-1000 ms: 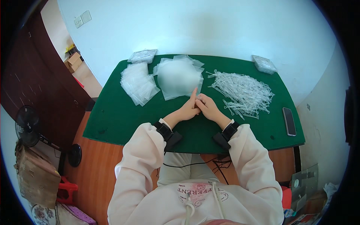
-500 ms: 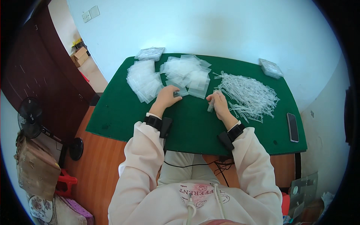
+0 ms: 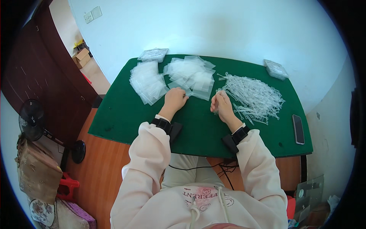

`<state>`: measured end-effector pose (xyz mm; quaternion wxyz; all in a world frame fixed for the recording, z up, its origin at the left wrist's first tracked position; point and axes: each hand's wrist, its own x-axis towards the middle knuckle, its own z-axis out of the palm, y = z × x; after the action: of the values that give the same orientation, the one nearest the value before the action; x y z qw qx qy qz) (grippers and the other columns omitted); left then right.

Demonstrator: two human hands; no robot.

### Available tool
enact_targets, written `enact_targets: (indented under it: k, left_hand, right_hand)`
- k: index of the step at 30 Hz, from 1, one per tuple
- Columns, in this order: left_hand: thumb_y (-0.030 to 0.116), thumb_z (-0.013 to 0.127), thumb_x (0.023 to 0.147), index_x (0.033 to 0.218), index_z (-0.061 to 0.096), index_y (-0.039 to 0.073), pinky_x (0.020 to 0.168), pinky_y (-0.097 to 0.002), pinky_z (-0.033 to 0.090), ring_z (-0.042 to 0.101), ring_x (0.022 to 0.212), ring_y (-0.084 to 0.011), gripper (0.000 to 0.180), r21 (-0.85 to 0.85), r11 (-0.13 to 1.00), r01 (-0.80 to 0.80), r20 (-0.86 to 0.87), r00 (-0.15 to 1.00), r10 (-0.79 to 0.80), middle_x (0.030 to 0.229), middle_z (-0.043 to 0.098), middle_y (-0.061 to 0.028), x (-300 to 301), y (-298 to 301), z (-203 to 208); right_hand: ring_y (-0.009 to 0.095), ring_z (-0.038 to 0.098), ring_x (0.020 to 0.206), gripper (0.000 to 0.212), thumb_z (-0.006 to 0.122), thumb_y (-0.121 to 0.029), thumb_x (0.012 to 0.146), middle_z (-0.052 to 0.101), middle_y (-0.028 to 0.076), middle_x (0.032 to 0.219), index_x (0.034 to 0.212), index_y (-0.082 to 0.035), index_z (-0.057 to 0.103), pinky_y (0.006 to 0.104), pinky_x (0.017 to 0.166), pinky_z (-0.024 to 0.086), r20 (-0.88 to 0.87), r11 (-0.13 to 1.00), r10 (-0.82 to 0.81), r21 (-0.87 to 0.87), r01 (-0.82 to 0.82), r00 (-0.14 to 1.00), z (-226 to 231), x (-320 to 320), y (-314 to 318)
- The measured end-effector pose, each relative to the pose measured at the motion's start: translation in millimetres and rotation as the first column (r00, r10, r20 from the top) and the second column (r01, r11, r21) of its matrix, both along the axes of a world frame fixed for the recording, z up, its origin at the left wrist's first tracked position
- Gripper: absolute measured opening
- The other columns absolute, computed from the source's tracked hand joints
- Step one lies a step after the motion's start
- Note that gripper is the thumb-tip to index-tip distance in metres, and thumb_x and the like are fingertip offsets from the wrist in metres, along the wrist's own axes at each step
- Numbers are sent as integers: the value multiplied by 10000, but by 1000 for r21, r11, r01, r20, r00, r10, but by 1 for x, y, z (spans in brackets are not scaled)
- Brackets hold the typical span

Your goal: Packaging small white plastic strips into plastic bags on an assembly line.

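Sticks are gripped by the right hand, near a loose heap on the bench. Whether the left hand is closed on the clear bags cannot be told; sticks are best kept aligned, bags touched lightly.

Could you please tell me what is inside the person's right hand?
The right hand holds thin clear plastic pieces; parts of them show along its left side. The rest is covered by the hand, so their number cannot be told.
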<state>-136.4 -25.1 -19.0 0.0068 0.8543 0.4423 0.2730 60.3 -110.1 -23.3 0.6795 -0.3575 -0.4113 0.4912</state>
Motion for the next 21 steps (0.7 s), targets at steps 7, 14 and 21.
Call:
enact_targets:
  k: [7, 14, 21]
  left_hand:
    - [235, 615, 747, 699, 640, 55, 643, -413, 461, 569, 756, -304, 187, 23, 1000, -15, 55, 998, 14, 766, 584, -109, 2, -3, 0]
    - [200, 584, 761, 745, 639, 63, 650, -418, 459, 569, 761, -311, 148, 13, 999, -51, 53, 997, 51, 765, 584, -110, 1, 1, -6]
    - [121, 533, 757, 797, 624, 70, 654, -421, 462, 567, 762, -314, 111, 83, 996, -26, 201, 979, 8, 779, 583, -111, 0, 6, -12]
  right_hand:
    - [62, 318, 439, 163, 448, -167, 908, 370, -13, 585, 779, -75, 407, 225, 386, 293, 35, 981, 166, -107, -161, 986, 11, 5, -10]
    - [56, 367, 466, 134, 505, -164, 895, 405, -31, 584, 811, -61, 495, 209, 445, 345, 145, 991, 28, 127, -47, 989, 11, 5, -12]
    - [44, 428, 501, 125, 583, -140, 849, 489, -30, 612, 773, -49, 543, 192, 490, 373, 269, 995, 57, 61, -76, 961, 1, 3, -6]
